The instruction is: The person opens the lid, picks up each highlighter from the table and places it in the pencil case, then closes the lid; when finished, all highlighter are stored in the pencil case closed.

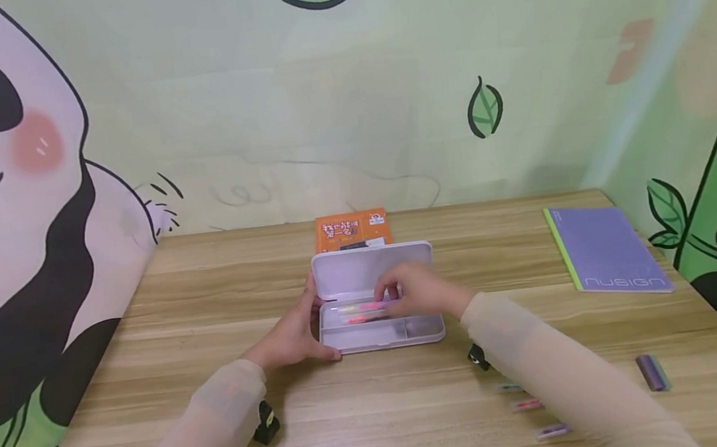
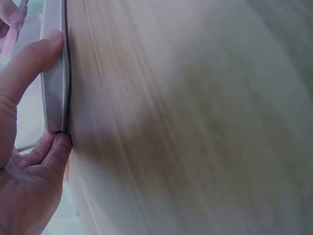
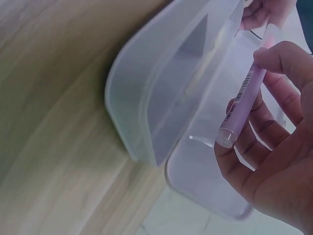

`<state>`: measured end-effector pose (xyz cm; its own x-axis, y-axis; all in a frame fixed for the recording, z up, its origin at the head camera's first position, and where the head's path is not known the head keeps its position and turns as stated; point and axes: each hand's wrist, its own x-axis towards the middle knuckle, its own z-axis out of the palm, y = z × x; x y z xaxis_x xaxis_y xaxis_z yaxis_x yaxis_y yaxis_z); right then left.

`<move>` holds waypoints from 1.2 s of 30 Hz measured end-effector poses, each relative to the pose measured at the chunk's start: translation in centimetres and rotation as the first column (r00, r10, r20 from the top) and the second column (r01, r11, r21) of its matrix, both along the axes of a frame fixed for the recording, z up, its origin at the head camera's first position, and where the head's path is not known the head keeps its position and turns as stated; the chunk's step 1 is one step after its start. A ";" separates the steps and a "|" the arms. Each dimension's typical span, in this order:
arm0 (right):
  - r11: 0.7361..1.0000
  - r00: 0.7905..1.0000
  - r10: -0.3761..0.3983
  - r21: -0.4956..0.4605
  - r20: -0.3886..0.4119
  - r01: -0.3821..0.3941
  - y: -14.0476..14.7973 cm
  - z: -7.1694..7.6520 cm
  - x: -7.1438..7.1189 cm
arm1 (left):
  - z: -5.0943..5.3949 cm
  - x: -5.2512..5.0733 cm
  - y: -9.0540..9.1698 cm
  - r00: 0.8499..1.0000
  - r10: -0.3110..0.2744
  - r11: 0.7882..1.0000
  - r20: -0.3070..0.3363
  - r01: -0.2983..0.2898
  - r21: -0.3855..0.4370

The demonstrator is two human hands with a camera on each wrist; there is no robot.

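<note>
An open white pencil case (image 1: 364,336) stands on the wooden table, its lid (image 1: 346,274) raised at the back. My left hand (image 1: 290,334) grips the left end of the case, thumb near the front corner and fingers further back, as the left wrist view also shows. Over the rear compartment, my right hand (image 1: 423,288) holds a pink-purple highlighter pen (image 3: 246,95) between thumb and fingers. Bright orange-pink and yellowish pens (image 1: 363,318) show in that compartment, partly hidden by the right hand. The front compartments show no pens.
Behind the lid lies an orange book (image 1: 352,228). A purple notebook (image 1: 610,248) is at the back right. Beside the right sleeve lie green, pink (image 1: 525,405) and purple pens, partly covered. Further right is a small purple-and-green object (image 1: 653,372). A painted wall borders the table's back.
</note>
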<state>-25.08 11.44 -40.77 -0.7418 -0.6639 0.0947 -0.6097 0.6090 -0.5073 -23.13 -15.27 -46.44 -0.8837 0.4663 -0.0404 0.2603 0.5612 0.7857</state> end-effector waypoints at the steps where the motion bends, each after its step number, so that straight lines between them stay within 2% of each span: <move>1: 1.000 1.000 -0.001 -0.001 -0.003 0.001 -0.3 -0.1 0.0 | 0.0 0.0 0.0 1.000 -0.002 1.000 -0.001 0.002 0.001; 11: 0.998 0.998 -0.064 0.006 -0.002 0.064 -2.2 -1.7 -0.4 | 0.0 0.0 0.0 1.000 -0.012 1.000 -0.013 0.012 0.009; 17: 0.996 0.996 -0.091 0.005 0.025 0.091 -2.6 -2.1 -0.4 | 0.2 0.1 0.1 1.000 -0.020 1.000 -0.015 0.020 0.013; 20: 0.995 0.994 -0.096 -0.010 0.047 0.097 -2.5 -2.1 -0.4 | 0.2 0.1 0.1 1.000 -0.020 1.000 -0.011 0.020 0.006; 30: 0.993 0.997 -0.040 -0.110 0.065 0.047 -0.7 -1.2 0.1 | 0.0 0.0 0.0 1.000 -0.010 1.000 0.004 0.010 0.001; 36: 0.972 0.983 -0.027 -0.224 0.181 0.068 0.7 -0.6 0.5 | 0.0 0.0 0.0 1.000 -0.001 1.000 0.014 0.001 -0.006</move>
